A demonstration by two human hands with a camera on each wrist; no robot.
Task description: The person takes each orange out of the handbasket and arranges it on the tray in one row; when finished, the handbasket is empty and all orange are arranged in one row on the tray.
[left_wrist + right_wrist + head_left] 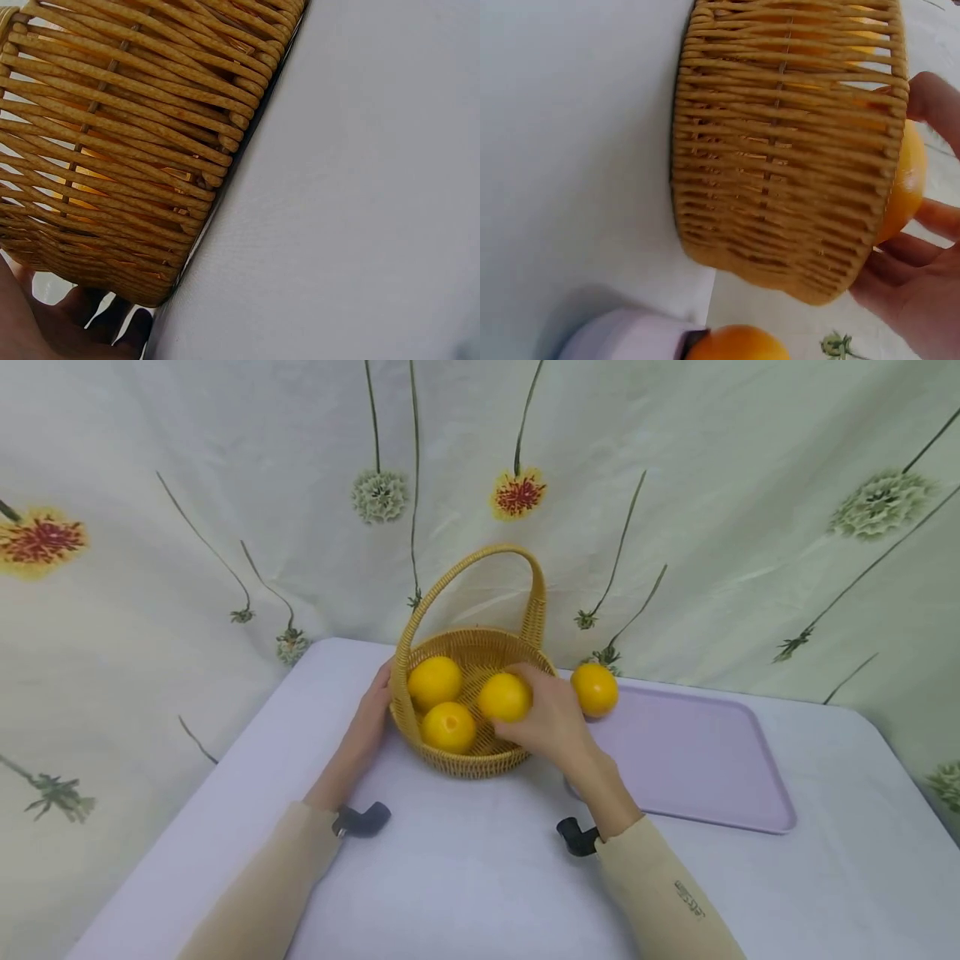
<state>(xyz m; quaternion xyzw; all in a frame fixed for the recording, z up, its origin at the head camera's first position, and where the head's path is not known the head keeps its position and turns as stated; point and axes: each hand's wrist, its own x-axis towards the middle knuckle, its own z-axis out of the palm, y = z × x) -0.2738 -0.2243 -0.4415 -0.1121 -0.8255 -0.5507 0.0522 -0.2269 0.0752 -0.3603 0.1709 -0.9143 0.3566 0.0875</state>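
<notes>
A woven wicker basket (480, 764) with a tall arched handle stands on the table, two oranges (436, 682) resting inside on its left. My right hand (551, 714) grips another orange (505, 697) over the inside of the basket, thumb and fingers around it. In the right wrist view that held orange (907, 184) shows above the rim, partly hidden by the weave. My left hand (369, 714) touches the basket's outer left wall. From the left wrist view, the left hand's fingers (105, 315) lie against the lower side of the wicker, partly covered by it.
To the right of the basket lies a light purple tray (690, 760), with one orange (595, 690) at its far left corner. A white cloth covers the table (450, 860). Behind hangs a flower-patterned curtain (300, 460), close to the table's back edge.
</notes>
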